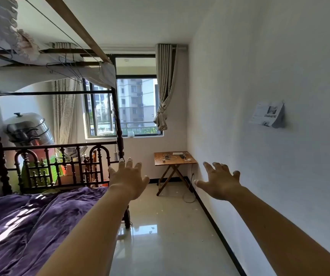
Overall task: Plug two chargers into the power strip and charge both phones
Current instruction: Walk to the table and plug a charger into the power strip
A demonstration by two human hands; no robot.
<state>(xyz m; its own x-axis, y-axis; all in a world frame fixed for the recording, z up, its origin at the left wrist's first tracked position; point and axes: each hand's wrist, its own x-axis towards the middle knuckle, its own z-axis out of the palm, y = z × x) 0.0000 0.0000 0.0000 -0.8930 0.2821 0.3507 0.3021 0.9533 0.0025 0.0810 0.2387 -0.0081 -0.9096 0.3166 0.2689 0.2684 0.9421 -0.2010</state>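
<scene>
left fingers [122,164]: splayed wide and straight, holding nothing, tips aimed at the far end of the room
right fingers [208,166]: same deal, fanned out and empty, thumb poking back toward the other hand
left hand [128,179]: stretched out at arm's length, on the side of the bed footboard [60,148]
right hand [219,182]: about level with the left one, close along the white wall [279,176]
gap between the hands: lines up pretty much with the folding table [177,161], way past the fingertips, ahead of both
folding table: far right corner, tucked up against that wall, well apart from either hand
power strip [177,153]: white bar at the table's back edge, long axis looks side to side, so crosswise to where the fingers point; way too small to make out sockets
phones: two dark slabs just this side of the strip, one left [167,157], one right [182,156]
chargers: little white blocks with cables near the front edge, one left [163,160], one right [189,159]; can't tell if anything's plugged in
nearer hand: guessing the right, by a hair, since the table hugs the right wall
next move: honestly just closing the distance first, nothing within reach from here
</scene>
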